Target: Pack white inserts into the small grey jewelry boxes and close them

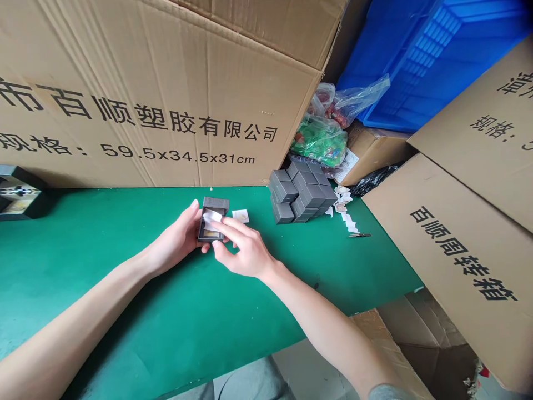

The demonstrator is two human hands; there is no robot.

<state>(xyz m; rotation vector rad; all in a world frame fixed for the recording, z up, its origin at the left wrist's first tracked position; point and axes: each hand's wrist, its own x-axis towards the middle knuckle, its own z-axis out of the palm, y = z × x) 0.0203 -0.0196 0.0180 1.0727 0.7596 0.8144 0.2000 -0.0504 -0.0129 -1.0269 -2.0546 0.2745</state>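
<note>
Near the middle of the green table, my left hand [183,230] holds a small dark grey jewelry box [216,203], its fingers wrapped round the left side and underneath. The box's hinged lid stands raised at the far side. A white slip [211,218], paper or cloth, lies in the box opening, with a small gold-coloured strip below it. My right hand [245,247] reaches in from the right, its fingertips on the white slip and its thumb near the box's front corner. A small white square card [240,216] lies on the table just beyond my right hand.
Closed dark grey boxes [306,191] are stacked at the right back, beside torn white paper scraps [350,223] and small metal tweezers [360,235]. Large cartons [166,94] wall the back and right. Plastic bags [322,141] and a blue crate [400,66] stand behind.
</note>
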